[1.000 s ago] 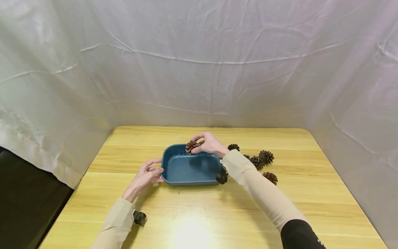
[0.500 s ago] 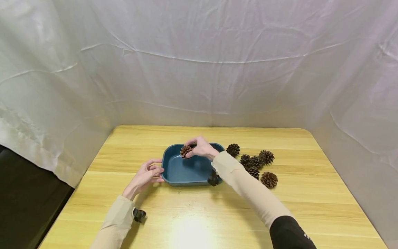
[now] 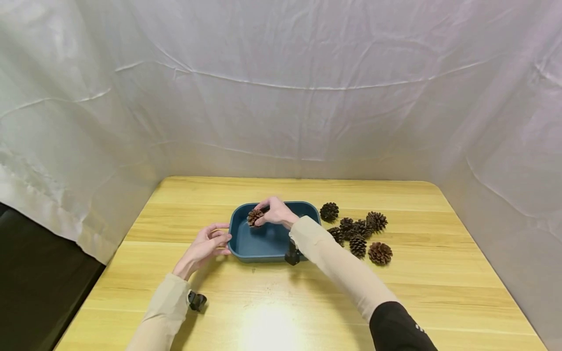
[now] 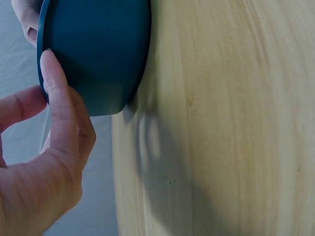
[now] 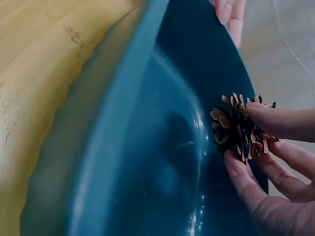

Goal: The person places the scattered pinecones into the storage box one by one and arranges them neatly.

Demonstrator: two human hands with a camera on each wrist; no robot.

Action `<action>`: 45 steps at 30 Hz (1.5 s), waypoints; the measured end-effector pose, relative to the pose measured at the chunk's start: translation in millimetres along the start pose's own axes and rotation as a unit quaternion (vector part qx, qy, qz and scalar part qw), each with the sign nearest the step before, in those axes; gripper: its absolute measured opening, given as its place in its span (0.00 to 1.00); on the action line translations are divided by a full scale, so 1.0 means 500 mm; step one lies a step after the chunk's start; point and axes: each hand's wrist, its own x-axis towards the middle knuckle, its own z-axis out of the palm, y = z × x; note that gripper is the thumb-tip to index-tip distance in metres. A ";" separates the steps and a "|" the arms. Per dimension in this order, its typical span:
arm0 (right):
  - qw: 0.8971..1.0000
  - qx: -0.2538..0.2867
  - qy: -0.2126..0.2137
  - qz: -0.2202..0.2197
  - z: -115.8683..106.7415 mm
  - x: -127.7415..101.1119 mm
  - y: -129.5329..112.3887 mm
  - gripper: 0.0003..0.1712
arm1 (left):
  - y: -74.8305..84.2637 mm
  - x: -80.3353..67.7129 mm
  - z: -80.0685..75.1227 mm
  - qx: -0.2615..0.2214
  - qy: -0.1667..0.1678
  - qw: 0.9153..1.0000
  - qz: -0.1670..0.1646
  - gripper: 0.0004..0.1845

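Note:
In the head view a blue rectangular basin [image 3: 259, 258] with rounded corners stands on the wooden table. My left hand [image 3: 204, 248] holds its left end, the fingertips at the rim; the left wrist view shows these fingers [image 4: 60, 105] against the wall and edge. My right hand [image 3: 277, 213] reaches over the basin and pinches a brown pine cone [image 3: 253, 218] near the far left corner. In the right wrist view the thumb and fingers are round the cone [image 5: 236, 129], which hangs above the basin floor. Beneath the right wrist, part of the basin is hidden.
Several more pine cones lie on the table right of the basin, among them a lone dark one [image 3: 329, 212] at the back and a browner one [image 3: 380, 253] nearer the front. A pale cloth [image 3: 298, 122] hangs behind the table.
My right hand has moved left and lower with the pine cone, from the basin's far rim down into its left part. The left hand stays at the basin's end. More loose cones show now.

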 end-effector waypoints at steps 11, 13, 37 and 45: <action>1.000 -0.012 0.011 -0.002 0.032 0.015 0.007 0.23 | 0.002 0.004 0.003 0.005 -0.003 1.000 -0.001 0.29; 1.000 -0.014 0.012 -0.004 0.036 0.018 0.009 0.23 | 0.001 0.004 0.003 0.005 -0.006 1.000 0.000 0.30; 0.999 0.008 0.038 -0.009 0.062 0.018 0.028 0.23 | -0.001 0.004 -0.002 -0.003 -0.007 1.000 0.001 0.30; 0.999 0.022 0.038 -0.014 0.068 0.021 0.034 0.22 | 0.000 0.003 -0.002 -0.003 -0.002 1.000 -0.003 0.29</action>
